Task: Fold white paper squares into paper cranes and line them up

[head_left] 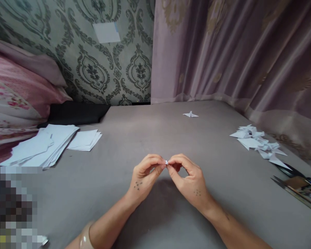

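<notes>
the left hand point(144, 176) and the right hand point(193, 180) are both pinching a small white piece point(166, 162) between thumbs and fingertips. it is sitting right between the two hands, above the grey surface point(129, 138), while folded paper shapes point(248, 143) are lying heaped off to the right and paper sheets point(52, 141) are resting stacked on the left

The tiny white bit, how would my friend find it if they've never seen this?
Start at the big grey surface, then find the left hand and right hand meeting over it. The white bit is pinched between them. Unlike the paper stack on the left and the folded papers on the right, it's tiny and held.
</notes>
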Tool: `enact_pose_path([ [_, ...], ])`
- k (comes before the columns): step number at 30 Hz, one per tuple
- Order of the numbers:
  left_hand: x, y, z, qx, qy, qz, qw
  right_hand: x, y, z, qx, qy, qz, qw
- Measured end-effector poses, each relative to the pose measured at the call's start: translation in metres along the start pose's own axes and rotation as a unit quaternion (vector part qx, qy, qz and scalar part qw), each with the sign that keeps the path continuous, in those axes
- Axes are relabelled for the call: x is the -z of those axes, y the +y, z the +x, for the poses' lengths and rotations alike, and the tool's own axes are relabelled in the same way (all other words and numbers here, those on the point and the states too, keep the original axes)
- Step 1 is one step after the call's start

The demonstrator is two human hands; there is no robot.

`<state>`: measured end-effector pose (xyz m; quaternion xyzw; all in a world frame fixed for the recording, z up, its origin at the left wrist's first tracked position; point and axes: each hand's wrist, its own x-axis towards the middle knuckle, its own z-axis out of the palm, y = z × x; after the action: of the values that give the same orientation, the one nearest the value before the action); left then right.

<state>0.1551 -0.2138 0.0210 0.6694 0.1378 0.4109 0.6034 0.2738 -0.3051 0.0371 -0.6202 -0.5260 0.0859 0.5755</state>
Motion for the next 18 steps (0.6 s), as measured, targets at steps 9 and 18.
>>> enact_pose_path([
  [9, 0.0024, -0.0008, 0.0009, 0.008, -0.014, 0.012, 1.0, 0.0005, -0.0024, -0.0006, 0.018, -0.002, -0.022, 1.0],
  [18, 0.0043, -0.0014, 0.0012, 0.014, -0.024, 0.035, 0.999, -0.0004, -0.0021, -0.0015, 0.032, -0.009, -0.028, 0.999],
])
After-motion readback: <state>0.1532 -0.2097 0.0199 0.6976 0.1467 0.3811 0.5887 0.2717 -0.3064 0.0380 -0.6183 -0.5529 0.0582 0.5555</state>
